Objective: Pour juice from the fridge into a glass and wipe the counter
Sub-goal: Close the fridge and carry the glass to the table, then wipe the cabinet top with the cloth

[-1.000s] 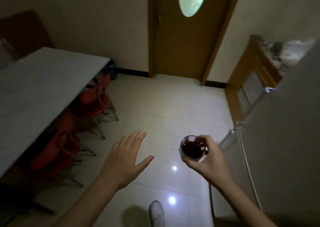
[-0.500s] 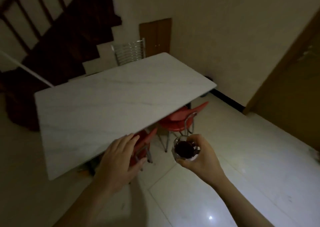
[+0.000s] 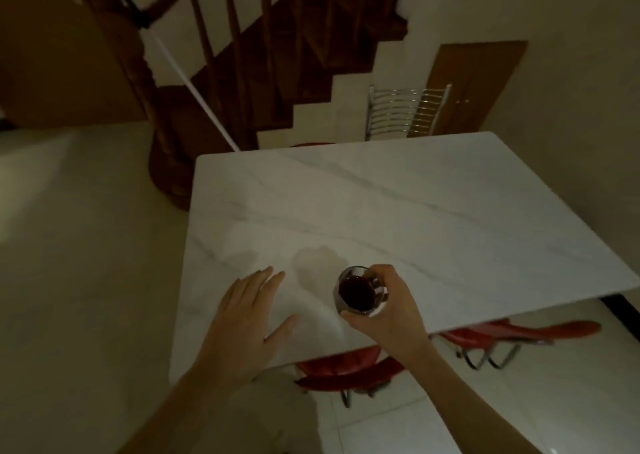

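Observation:
My right hand [image 3: 391,309] grips a clear glass [image 3: 358,291] filled with dark juice, held upright above the near part of a white marble table [image 3: 398,211]. My left hand [image 3: 247,318] hovers flat and open over the table's near left corner, fingers apart, holding nothing. A faint wet-looking smear [image 3: 317,263] shows on the tabletop just beyond the glass, between the two hands.
Red chairs [image 3: 346,372] are tucked under the table's near edge, another red seat [image 3: 540,330] to the right. A metal-backed chair [image 3: 405,110] stands at the far side. A dark wooden staircase [image 3: 242,55] rises behind. Pale tiled floor lies left.
My view has swung left from the door and fridge to the table. Both hands, with the glass, now hang over the tabletop instead of over the floor.

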